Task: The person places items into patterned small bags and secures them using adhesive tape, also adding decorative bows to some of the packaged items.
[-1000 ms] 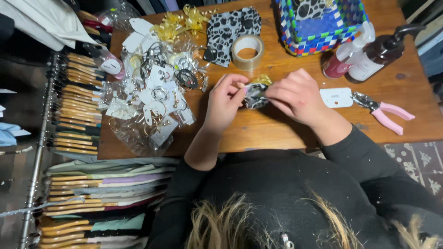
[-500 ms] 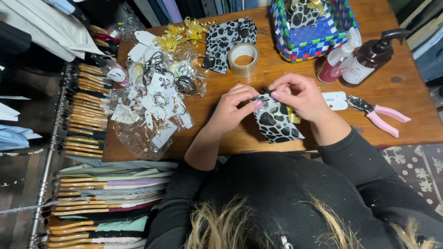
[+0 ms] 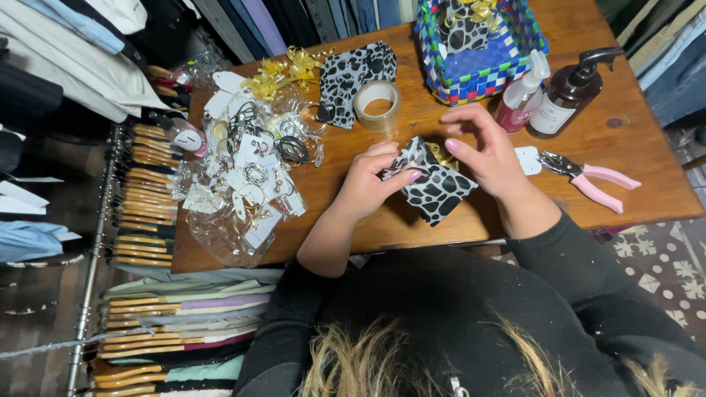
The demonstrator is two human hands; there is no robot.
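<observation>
Pouch (image 3: 435,192) between both hands' fingers (image 3: 397,174)

Black long-sleeve top, sleeves pushed up; blond-streaked hair, pink nails.

Bare wooden table (image 3: 632,140) right of the pliers (image 3: 588,178); jewellery pile (image 3: 250,176) crowds the left.

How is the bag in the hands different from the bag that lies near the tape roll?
The bag in the hands is gripped by the left hand and lifted off the table; the bag near the tape roll lies flat and untouched. A gold ribbon shows at the held bag's mouth, not at the other's. Both are black-and-white spotted.
</observation>
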